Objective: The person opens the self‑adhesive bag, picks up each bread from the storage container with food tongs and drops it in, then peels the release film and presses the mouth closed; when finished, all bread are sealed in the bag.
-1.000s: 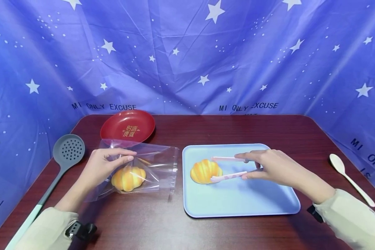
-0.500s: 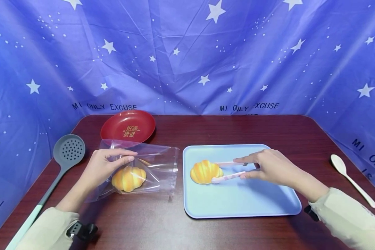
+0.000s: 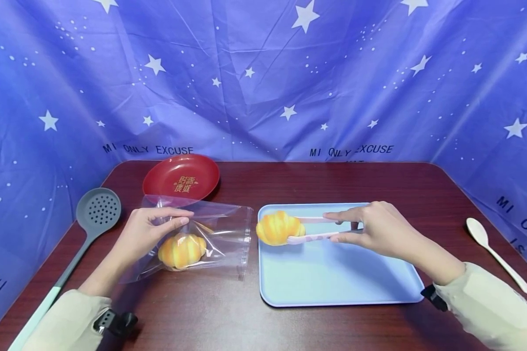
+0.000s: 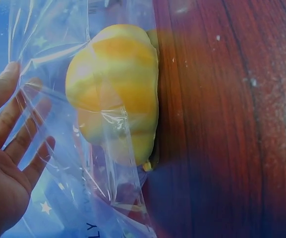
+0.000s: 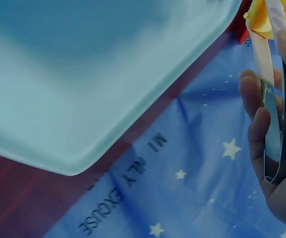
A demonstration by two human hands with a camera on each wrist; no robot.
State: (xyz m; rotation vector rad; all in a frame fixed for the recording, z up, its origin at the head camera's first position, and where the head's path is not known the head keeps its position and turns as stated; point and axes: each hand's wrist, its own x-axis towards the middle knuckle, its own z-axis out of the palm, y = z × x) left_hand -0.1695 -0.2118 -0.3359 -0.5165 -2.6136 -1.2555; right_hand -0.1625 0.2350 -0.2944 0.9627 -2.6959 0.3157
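One croissant (image 3: 280, 227) in tongs (image 3: 314, 238), another croissant (image 3: 182, 252) inside bag (image 3: 230, 224) (see-through), blue tray (image 3: 303, 282).

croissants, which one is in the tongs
The unbagged croissant, at the left end of the blue tray, is held by the pink tongs; the other croissant is inside the clear bag.

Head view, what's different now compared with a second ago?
The right hand has narrowed the tongs onto one roll and raised it from the blue tray, up and slightly left in the picture. The left hand stays at the clear bag with the other roll inside; red plate, skimmer and spoon haven't moved.
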